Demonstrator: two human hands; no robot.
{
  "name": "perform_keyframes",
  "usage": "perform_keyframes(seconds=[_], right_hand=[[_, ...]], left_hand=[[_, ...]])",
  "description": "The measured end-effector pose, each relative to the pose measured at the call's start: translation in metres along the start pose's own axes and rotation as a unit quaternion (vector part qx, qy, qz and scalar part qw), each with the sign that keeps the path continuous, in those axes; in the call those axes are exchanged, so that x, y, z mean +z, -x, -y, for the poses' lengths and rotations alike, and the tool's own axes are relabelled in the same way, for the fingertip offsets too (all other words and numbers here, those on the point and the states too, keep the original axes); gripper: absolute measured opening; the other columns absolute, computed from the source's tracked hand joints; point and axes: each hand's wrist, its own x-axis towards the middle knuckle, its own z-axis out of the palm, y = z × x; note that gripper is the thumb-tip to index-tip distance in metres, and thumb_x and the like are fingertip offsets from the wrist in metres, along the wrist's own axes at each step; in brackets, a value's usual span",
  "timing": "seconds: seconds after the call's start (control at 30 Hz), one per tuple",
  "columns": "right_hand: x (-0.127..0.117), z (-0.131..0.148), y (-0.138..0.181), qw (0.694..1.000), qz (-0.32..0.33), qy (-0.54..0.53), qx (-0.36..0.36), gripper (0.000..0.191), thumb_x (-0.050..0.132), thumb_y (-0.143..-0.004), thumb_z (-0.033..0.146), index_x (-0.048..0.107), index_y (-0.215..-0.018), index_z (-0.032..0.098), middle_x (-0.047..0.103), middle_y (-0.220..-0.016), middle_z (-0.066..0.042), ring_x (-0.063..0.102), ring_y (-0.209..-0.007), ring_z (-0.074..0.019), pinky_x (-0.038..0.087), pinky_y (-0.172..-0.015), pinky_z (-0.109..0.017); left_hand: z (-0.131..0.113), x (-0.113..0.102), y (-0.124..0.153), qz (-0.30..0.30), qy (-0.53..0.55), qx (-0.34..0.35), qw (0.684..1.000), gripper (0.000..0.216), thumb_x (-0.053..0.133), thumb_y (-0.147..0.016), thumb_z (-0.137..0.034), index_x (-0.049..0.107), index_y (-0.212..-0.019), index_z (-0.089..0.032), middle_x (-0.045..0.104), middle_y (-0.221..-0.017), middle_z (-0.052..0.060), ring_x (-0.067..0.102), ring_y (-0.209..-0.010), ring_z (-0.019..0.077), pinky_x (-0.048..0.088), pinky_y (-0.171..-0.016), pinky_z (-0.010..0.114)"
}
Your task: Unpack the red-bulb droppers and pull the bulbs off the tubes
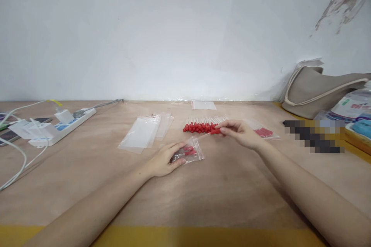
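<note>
My left hand is closed on a clear zip bag, its thumb and fingers on either side. Several red-tipped pieces show through the plastic, and the bag's mouth faces right. Between the fingertips of my right hand is a red-tipped stick, its pale shaft pointing left toward the bag's mouth; whether more than one is pinched I cannot tell. Just behind lies a heap of red-tipped white sticks, with red tips toward me. Partly behind my right wrist rests a filled zip bag with red tips inside.
Flat clear bags lie on the wooden table left of the heap, and a white packet at the wall. A power strip with white cables occupies the left. A grey bag and a plastic bottle stand right.
</note>
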Motion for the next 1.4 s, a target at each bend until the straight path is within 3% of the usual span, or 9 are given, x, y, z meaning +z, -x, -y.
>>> perform_keyframes(seconds=[0.13, 0.27, 0.53, 0.7, 0.87, 0.93, 1.03, 1.13, 1.4], right_hand=[[-0.042, -0.011, 0.0, 0.978, -0.208, 0.019, -0.019, 0.03, 0.06, -0.071, 0.042, 0.062, -0.089, 0.018, 0.067, -0.08, -0.006, 0.061, -0.068, -0.0158, 0.05, -0.065, -0.031], [-0.051, -0.047, -0.004, 0.933, -0.322, 0.152, -0.055, 0.027, 0.055, -0.074, 0.038, 0.064, -0.088, 0.016, 0.066, -0.084, -0.008, 0.06, -0.072, -0.0169, 0.048, -0.065, -0.032], [-0.04, -0.073, 0.0, 0.881, -0.302, 0.362, -0.041, 0.024, 0.049, -0.075, 0.031, 0.066, -0.084, 0.017, 0.063, -0.081, -0.007, 0.056, -0.068, -0.0161, 0.044, -0.066, -0.03], [-0.039, -0.066, -0.002, 0.876, -0.299, 0.376, -0.043, 0.022, 0.052, -0.072, 0.032, 0.066, -0.08, 0.018, 0.061, -0.077, -0.005, 0.055, -0.07, -0.0173, 0.042, -0.066, -0.031], [-0.022, -0.048, -0.002, 0.855, -0.383, 0.334, -0.099, 0.018, 0.05, -0.074, 0.029, 0.064, -0.075, 0.018, 0.057, -0.068, -0.003, 0.051, -0.062, -0.0148, 0.041, -0.062, -0.028], [-0.005, -0.037, 0.001, 0.876, -0.345, 0.31, -0.132, 0.016, 0.051, -0.074, 0.028, 0.063, -0.076, 0.018, 0.056, -0.066, -0.003, 0.051, -0.062, -0.0145, 0.041, -0.061, -0.028], [0.029, -0.021, 0.006, 0.936, -0.14, 0.279, -0.162, 0.011, 0.054, -0.073, 0.025, 0.063, -0.07, 0.02, 0.059, -0.066, -0.001, 0.051, -0.064, -0.0137, 0.041, -0.065, -0.028], [0.059, -0.012, 0.008, 0.949, -0.005, 0.279, -0.15, 0.01, 0.057, -0.072, 0.024, 0.066, -0.071, 0.021, 0.06, -0.065, -0.001, 0.051, -0.067, -0.0142, 0.039, -0.068, -0.028], [0.079, -0.018, 0.006, 0.972, 0.077, 0.194, -0.111, 0.021, 0.059, -0.073, 0.037, 0.066, -0.084, 0.019, 0.057, -0.071, 0.0, 0.05, -0.069, -0.0134, 0.039, -0.065, -0.025]], left_hand=[[0.002, 0.001, 0.0, 0.0, 0.001, 0.007, 1.0, 0.048, 0.048, -0.084, -0.037, 0.036, -0.128, -0.022, 0.048, -0.126, 0.007, 0.047, -0.112, 0.0212, 0.038, -0.095, 0.038], [0.003, 0.002, 0.0, -0.002, -0.005, 0.013, 1.0, 0.048, 0.048, -0.084, -0.036, 0.037, -0.128, -0.021, 0.048, -0.125, 0.008, 0.046, -0.112, 0.0211, 0.038, -0.095, 0.038], [0.004, 0.002, 0.0, 0.003, -0.012, 0.007, 1.0, 0.048, 0.047, -0.084, -0.038, 0.037, -0.128, -0.022, 0.047, -0.126, 0.009, 0.045, -0.114, 0.022, 0.037, -0.096, 0.039], [0.004, 0.002, 0.0, 0.001, -0.011, 0.009, 1.0, 0.048, 0.048, -0.083, -0.037, 0.038, -0.127, -0.022, 0.047, -0.126, 0.009, 0.046, -0.114, 0.0226, 0.037, -0.096, 0.04], [0.003, 0.002, 0.0, 0.004, -0.008, 0.01, 1.0, 0.05, 0.048, -0.083, -0.038, 0.036, -0.129, -0.022, 0.046, -0.128, 0.008, 0.044, -0.116, 0.0224, 0.037, -0.097, 0.041], [0.001, 0.001, 0.0, 0.008, -0.012, 0.007, 1.0, 0.052, 0.049, -0.082, -0.039, 0.035, -0.129, -0.023, 0.044, -0.129, 0.008, 0.043, -0.117, 0.0226, 0.036, -0.098, 0.041], [0.0, -0.002, 0.001, 0.016, -0.017, 0.009, 1.0, 0.055, 0.05, -0.081, -0.041, 0.034, -0.131, -0.023, 0.043, -0.131, 0.008, 0.041, -0.119, 0.0233, 0.035, -0.099, 0.042], [0.001, -0.005, 0.002, 0.03, -0.014, 0.02, 0.999, 0.057, 0.051, -0.081, -0.041, 0.032, -0.132, -0.022, 0.042, -0.132, 0.009, 0.04, -0.12, 0.0238, 0.034, -0.099, 0.043], [0.006, -0.003, 0.002, 0.044, -0.008, 0.046, 0.998, 0.06, 0.052, -0.08, -0.039, 0.03, -0.133, -0.023, 0.041, -0.132, 0.009, 0.039, -0.121, 0.0246, 0.033, -0.099, 0.043]])
